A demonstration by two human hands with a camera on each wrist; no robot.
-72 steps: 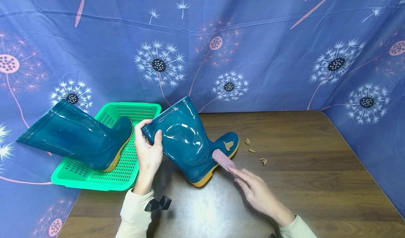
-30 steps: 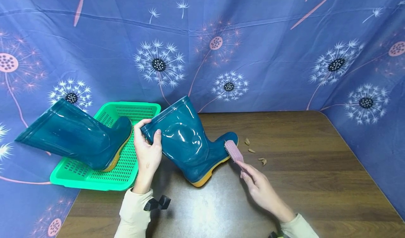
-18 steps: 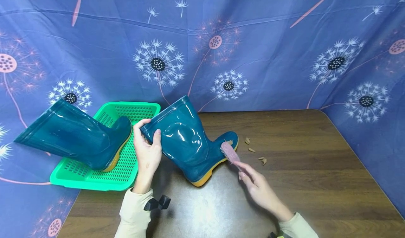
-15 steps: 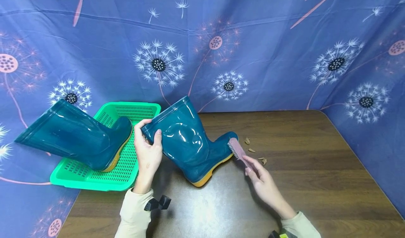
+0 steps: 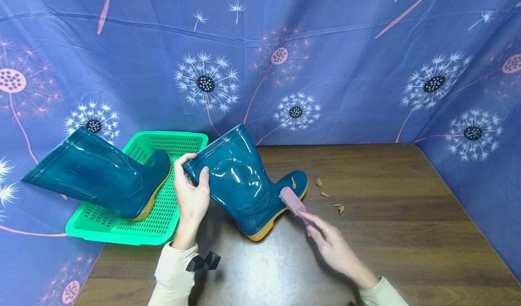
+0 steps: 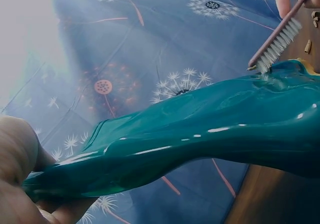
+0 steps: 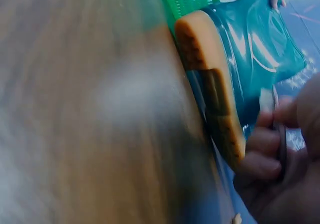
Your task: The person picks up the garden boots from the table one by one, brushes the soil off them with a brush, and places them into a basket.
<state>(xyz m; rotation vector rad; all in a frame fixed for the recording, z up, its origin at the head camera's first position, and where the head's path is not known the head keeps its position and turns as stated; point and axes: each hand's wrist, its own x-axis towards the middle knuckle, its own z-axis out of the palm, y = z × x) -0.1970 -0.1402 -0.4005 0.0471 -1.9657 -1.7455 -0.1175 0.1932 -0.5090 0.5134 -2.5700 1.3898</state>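
A teal rain boot [image 5: 236, 175] with a yellow sole lies tilted on its side on the table, toe to the right. My left hand [image 5: 191, 197] grips the boot's top rim, thumb on the near face and fingers behind. My right hand [image 5: 335, 249] holds a pink brush [image 5: 292, 200] by its handle. The pale bristles [image 6: 280, 46] point at the boot's upper, over the instep. A small tan smear [image 5: 293, 182] of dried mud shows on the toe, just beyond the brush head. In the right wrist view the ridged sole [image 7: 210, 83] faces the camera.
A green plastic basket [image 5: 122, 238] stands at the left with a second teal boot [image 5: 101, 175] in it, its shaft leaning out over the left rim. Several tan crumbs [image 5: 324, 194] lie on the wooden table [image 5: 407, 233] right of the toe. A blue dandelion-print cloth [image 5: 346, 62] hangs behind.
The brush has gone back and forth between instep and toe, and is now back over the instep. The tan patch on the toe has shrunk. My left hand and the boot have stayed put.
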